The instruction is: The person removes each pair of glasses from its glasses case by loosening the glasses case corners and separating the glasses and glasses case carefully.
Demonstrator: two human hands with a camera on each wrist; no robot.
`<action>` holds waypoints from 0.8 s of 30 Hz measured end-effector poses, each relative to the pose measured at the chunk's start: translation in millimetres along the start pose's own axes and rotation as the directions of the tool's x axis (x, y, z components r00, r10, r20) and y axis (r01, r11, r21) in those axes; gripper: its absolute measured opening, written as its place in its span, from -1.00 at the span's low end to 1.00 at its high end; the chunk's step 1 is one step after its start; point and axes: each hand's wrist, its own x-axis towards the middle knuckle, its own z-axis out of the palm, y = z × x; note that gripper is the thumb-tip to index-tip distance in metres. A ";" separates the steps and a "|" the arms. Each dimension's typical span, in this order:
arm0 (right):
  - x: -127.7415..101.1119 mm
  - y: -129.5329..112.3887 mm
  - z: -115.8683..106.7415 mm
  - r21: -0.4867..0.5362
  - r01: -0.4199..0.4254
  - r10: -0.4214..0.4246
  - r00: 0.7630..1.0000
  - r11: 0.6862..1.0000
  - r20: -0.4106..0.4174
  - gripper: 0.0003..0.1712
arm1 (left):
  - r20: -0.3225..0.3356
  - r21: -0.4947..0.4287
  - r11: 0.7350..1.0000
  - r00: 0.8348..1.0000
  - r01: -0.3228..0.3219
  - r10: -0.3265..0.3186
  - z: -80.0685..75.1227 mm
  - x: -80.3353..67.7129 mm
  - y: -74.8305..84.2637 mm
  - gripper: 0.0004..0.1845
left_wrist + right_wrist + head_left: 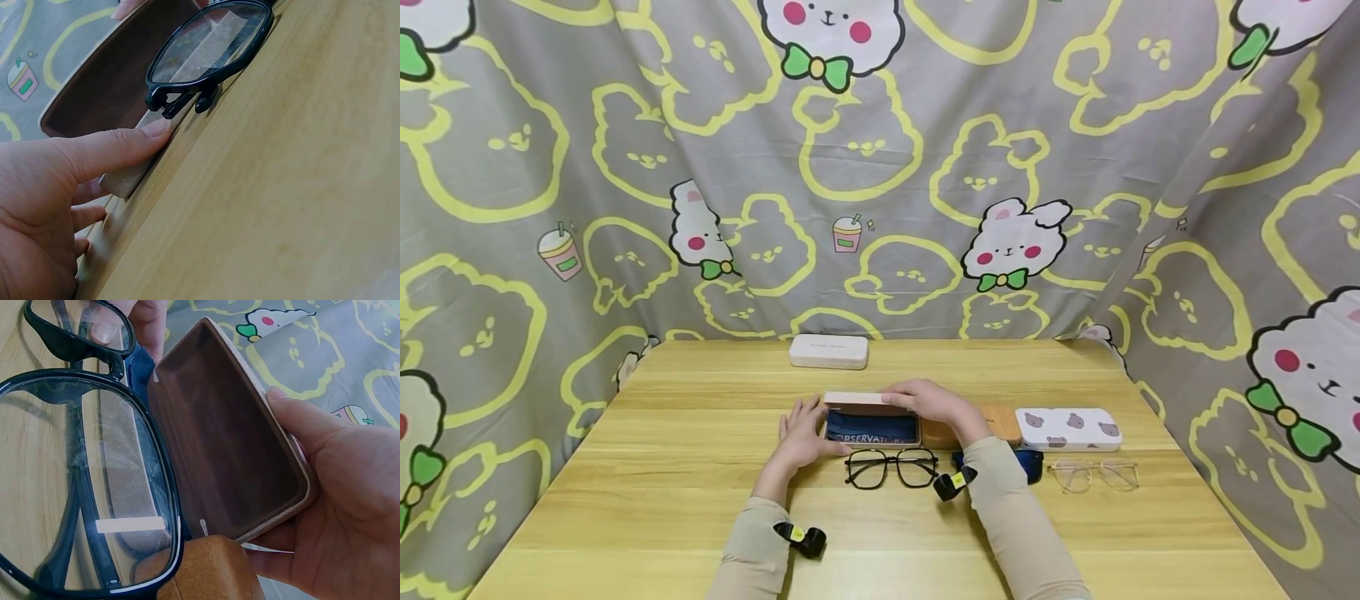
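Observation:
An open beige glasses case (871,427) lies at the table's middle with a blue cloth (872,428) inside. My left hand (805,432) braces its left end, fingers fairly straight, thumb (119,147) lying along the front edge (131,176). My right hand (928,400) grips the raised lid (231,444), brown inside, with its thumb (300,422) on the rim. Black-framed glasses (891,467) lie folded open on the wood just in front of the case, close in both wrist views (206,44) (87,487).
A brown wood-look case (996,423) sits right of the open one, then a white bear-print case (1067,428). Clear-framed glasses (1093,474) and a dark blue object (1032,463) lie in front of them. A white case (828,351) rests at the back. Patterned cloth surrounds the table (662,500).

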 end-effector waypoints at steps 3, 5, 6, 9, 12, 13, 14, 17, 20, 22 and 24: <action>-1.0 -0.2 0.0 0.007 0.012 -0.012 1.000 1.000 -0.003 -0.49 | -0.001 0.002 1.000 1.000 0.000 0.000 0.0 -0.1 0.3 0.01; -1.7 0.0 0.0 0.009 0.019 -0.019 1.000 1.000 -0.006 -0.50 | 0.000 0.003 1.000 1.000 0.002 -0.002 -0.1 -0.2 0.5 0.01; -2.1 0.2 0.1 0.015 0.024 -0.024 1.000 1.000 -0.010 -0.50 | 0.001 0.006 1.000 1.000 0.003 -0.003 -0.1 -0.2 0.5 0.01; -2.8 1.1 0.3 0.037 0.038 -0.038 0.999 0.999 -0.012 -0.51 | 0.001 0.012 1.000 1.000 0.002 -0.002 0.0 -0.3 0.5 0.02; -3.0 2.4 0.2 0.043 0.056 -0.056 0.998 0.997 -0.006 -0.50 | -0.001 0.012 1.000 1.000 -0.002 0.002 -0.1 -0.3 0.6 0.05; -3.1 2.7 0.1 0.044 0.061 -0.061 0.998 0.997 -0.003 -0.49 | -0.001 0.009 1.000 1.000 -0.003 0.003 -0.1 -0.3 0.6 0.06; -3.1 3.0 0.1 0.040 0.065 -0.065 0.998 0.997 0.000 -0.49 | -0.002 0.005 1.000 1.000 -0.002 0.002 -0.2 -0.4 0.6 0.08; -3.3 3.5 0.0 0.028 0.071 -0.071 0.997 0.997 0.006 -0.48 | 0.000 -0.005 1.000 1.000 0.000 0.000 -0.2 -0.5 0.4 0.10; -3.5 3.4 0.3 0.011 0.074 -0.074 0.997 0.997 0.007 -0.44 | 0.001 -0.004 1.000 1.000 0.003 -0.003 0.1 -0.5 0.1 0.11; -3.4 3.3 0.5 0.001 0.078 -0.078 0.997 0.997 0.003 -0.40 | 0.002 0.000 1.000 1.000 0.003 -0.003 0.2 -0.2 -0.3 0.12; -3.0 3.2 0.6 -0.018 0.082 -0.082 0.997 0.996 -0.004 -0.37 | 0.001 0.003 1.000 1.000 0.004 -0.004 0.4 0.2 -0.7 0.12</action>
